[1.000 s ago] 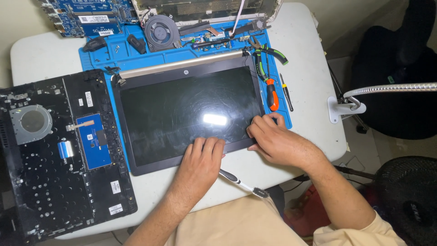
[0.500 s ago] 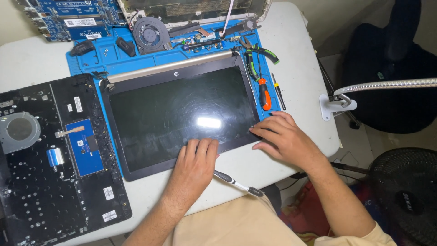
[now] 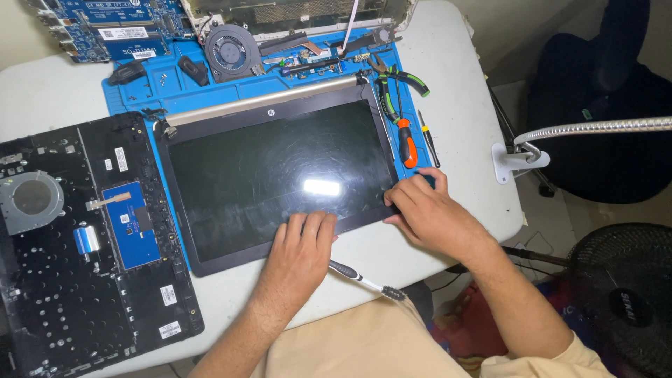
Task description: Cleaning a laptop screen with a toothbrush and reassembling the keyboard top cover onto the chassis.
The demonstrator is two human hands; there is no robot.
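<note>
Black laptop screen panel (image 3: 280, 175) lies on the blue mat (image 3: 175, 91). I see my left hand (image 3: 302, 253) pressed flat on its near edge, while my right hand (image 3: 427, 213) pinches its near right corner.

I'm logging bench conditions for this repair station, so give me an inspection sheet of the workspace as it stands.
Surface: white table, with a blue work mat under the parts.
Job's things: laptop screen panel lying flat, glass up, lamp glare on it.
Clutter: black laptop base, cooling fan, blue circuit board, green-handled pliers, orange-handled screwdriver, toothbrush at the near edge.
Grips: left hand flat on the panel's near edge; right hand at its near right corner.
Cables: flat ribbon at the far chassis; dark cables below the table.
Surroundings: gooseneck lamp arm, black floor fan, dark chair.
</note>
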